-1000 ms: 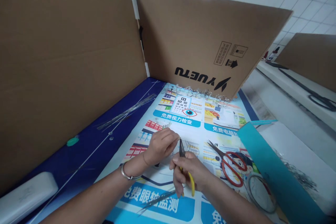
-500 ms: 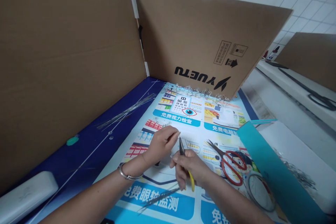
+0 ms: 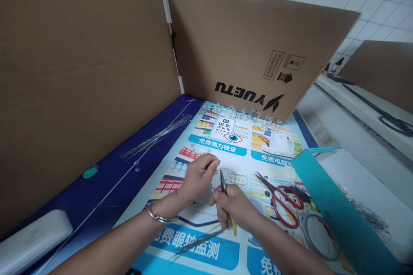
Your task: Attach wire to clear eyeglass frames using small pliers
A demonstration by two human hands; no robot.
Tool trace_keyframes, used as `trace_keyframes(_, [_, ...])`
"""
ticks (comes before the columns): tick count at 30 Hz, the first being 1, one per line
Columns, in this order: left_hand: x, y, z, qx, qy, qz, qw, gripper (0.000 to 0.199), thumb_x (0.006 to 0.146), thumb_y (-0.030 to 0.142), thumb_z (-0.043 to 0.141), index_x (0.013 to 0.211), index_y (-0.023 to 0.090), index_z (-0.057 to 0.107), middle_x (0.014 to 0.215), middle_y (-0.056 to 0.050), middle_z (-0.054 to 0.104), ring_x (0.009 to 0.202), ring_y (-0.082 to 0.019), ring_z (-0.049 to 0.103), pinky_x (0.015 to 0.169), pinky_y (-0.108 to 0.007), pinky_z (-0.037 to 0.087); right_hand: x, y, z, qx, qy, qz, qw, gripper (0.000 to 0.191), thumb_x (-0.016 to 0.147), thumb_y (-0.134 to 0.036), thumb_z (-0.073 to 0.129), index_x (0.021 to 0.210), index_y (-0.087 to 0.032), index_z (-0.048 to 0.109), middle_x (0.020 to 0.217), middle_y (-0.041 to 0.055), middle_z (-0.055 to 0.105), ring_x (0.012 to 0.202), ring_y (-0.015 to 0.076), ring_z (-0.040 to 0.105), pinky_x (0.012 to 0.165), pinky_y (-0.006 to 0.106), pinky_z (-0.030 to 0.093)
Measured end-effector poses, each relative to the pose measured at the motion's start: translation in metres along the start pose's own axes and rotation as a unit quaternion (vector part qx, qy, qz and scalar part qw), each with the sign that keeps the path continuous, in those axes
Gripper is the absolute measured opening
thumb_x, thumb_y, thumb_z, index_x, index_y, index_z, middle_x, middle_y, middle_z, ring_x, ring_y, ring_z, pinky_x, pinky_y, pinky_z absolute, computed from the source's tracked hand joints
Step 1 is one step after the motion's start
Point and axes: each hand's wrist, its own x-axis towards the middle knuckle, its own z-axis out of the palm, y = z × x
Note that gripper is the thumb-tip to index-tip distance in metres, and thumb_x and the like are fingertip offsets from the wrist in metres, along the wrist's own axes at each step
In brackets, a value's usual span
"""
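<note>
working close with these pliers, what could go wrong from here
The pointed nose of the yellow-handled pliers in the right hand sits right beside the left hand, so a slip could jab its fingers. The loose thin wires lie just below the hands on the poster, where they might snag skin or get knocked out of place.

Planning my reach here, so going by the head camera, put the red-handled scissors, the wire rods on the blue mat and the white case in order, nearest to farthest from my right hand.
1. Red-handled scissors, right of the right hand.
2. Wire rods, up left on the blue mat.
3. White case, far lower left.
</note>
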Motion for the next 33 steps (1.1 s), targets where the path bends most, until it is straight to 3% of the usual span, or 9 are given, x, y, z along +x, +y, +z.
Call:
trace_keyframes(4, [0.001,0.002,0.0,-0.047,-0.021,-0.037,0.998,0.021,0.086,0.027,0.041,0.072,0.016,0.051,0.065,0.001,0.051,0.061,-0.01,0.046,0.058,-0.022,0.037,0.0,-0.002,0.001,-0.034,0.026,0.005,0.999,0.018,0.079,-0.028,0.037,0.076,-0.016,0.051,0.032,-0.0074,0.044,0.026,0.009,0.039,0.032,0.018,0.031])
trace_keyframes(10, [0.005,-0.001,-0.003,-0.051,-0.016,-0.004,0.999,0.018,0.085,0.025,0.042,0.073,0.016,0.052,0.069,0.0,0.051,0.066,-0.011,0.047,0.063,-0.022,0.037,-0.01,-0.019,-0.001,-0.058,0.038,-0.016,0.997,0.022,0.082,-0.034,0.04,0.078,-0.016,0.053,0.035,-0.006,0.046,0.031,0.0079,0.039,0.039,0.018,0.032])
trace_keyframes(13, [0.005,-0.006,-0.003,-0.05,0.007,-0.011,0.999,0.018,0.085,0.026,0.042,0.072,0.016,0.051,0.069,0.0,0.051,0.066,-0.011,0.047,0.063,-0.022,0.037,-0.014,-0.028,-0.011,-0.064,0.179,-0.099,0.977,0.025,0.082,-0.038,0.045,0.072,-0.017,0.051,0.038,-0.0062,0.043,0.04,0.0079,0.04,0.046,0.02,0.034])
trace_keyframes(16, [0.006,-0.011,-0.002,-0.051,0.038,-0.034,0.997,0.017,0.085,0.027,0.042,0.074,0.016,0.051,0.068,0.001,0.051,0.064,-0.01,0.046,0.062,-0.022,0.037,-0.01,-0.03,-0.029,-0.065,0.353,-0.201,0.911,0.022,0.077,-0.039,0.054,0.074,-0.018,0.049,0.053,-0.0056,0.044,0.05,0.0078,0.04,0.051,0.02,0.034])
trace_keyframes(18, [0.006,-0.013,-0.002,-0.053,0.058,-0.051,0.996,0.017,0.085,0.028,0.042,0.075,0.017,0.051,0.067,0.001,0.05,0.062,-0.01,0.045,0.06,-0.021,0.037,-0.002,-0.026,-0.039,-0.043,0.41,-0.226,0.883,0.022,0.075,-0.039,0.057,0.076,-0.019,0.048,0.06,-0.0054,0.044,0.053,0.0074,0.037,0.052,0.02,0.034])
trace_keyframes(20, [0.006,-0.015,-0.001,-0.055,0.076,-0.062,0.994,0.017,0.085,0.028,0.043,0.076,0.017,0.052,0.066,0.001,0.05,0.061,-0.01,0.045,0.059,-0.021,0.037,0.006,-0.018,-0.043,-0.019,0.403,-0.222,0.888,0.023,0.074,-0.04,0.058,0.08,-0.019,0.051,0.064,-0.0047,0.044,0.055,0.0076,0.037,0.053,0.021,0.034])
trace_keyframes(24, [0.006,-0.018,0.0,-0.058,0.098,-0.083,0.99,0.018,0.084,0.031,0.042,0.078,0.018,0.054,0.064,0.002,0.049,0.061,-0.011,0.045,0.057,-0.02,0.037,0.016,-0.002,-0.036,0.039,0.32,-0.21,0.923,0.025,0.076,-0.041,0.055,0.086,-0.018,0.055,0.063,-0.0029,0.047,0.053,0.0083,0.038,0.051,0.022,0.034])
trace_keyframes(28, [0.007,-0.021,0.001,-0.059,0.124,-0.113,0.984,0.02,0.084,0.033,0.041,0.076,0.018,0.053,0.062,0.002,0.048,0.059,-0.01,0.044,0.056,-0.02,0.037,0.015,0.003,-0.022,0.094,0.309,-0.242,0.915,0.027,0.083,-0.042,0.045,0.083,-0.017,0.057,0.075,0.0031,0.056,0.056,0.0095,0.044,0.053,0.023,0.036])
trace_keyframes(33, [0.008,-0.026,0.005,-0.047,0.141,-0.122,0.981,0.021,0.084,0.033,0.042,0.073,0.018,0.053,0.062,0.002,0.049,0.06,-0.011,0.045,0.057,-0.02,0.037,0.015,0.004,-0.02,0.046,0.316,-0.242,0.916,0.025,0.082,-0.04,0.048,0.082,-0.017,0.059,0.072,0.0024,0.058,0.058,0.0101,0.044,0.057,0.024,0.037])
